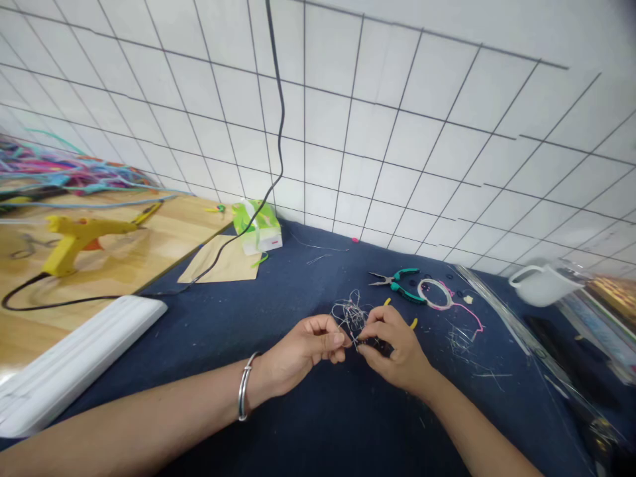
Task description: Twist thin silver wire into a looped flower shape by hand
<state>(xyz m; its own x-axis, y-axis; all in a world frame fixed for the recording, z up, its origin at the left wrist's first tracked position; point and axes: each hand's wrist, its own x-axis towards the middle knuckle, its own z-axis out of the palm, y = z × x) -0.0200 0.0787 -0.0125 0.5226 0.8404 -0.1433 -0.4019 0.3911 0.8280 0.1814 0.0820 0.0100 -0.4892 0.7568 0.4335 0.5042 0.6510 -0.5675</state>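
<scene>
A loose tangle of thin silver wire (352, 313) stands up between my two hands, over the dark blue cloth. My left hand (311, 348), with a silver bangle at the wrist, pinches the wire between thumb and forefinger. From the other side, my right hand (392, 344) pinches the wire's lower end with thumb and fingertips, nearly meeting the left. Just behind the right hand show two yellow tips (414, 323) of a tool mostly hidden by it. Needle-nose pliers (397, 281) with teal and black handles lie open beyond.
A ring of pale cord with a pink strand (434, 294) and wire scraps (460, 341) lie right of the pliers. A white mug (544, 285) stands far right. Leftward are a tissue pack (258, 228), a yellow glue gun (82, 238) with black cable, and a long white block (82, 364).
</scene>
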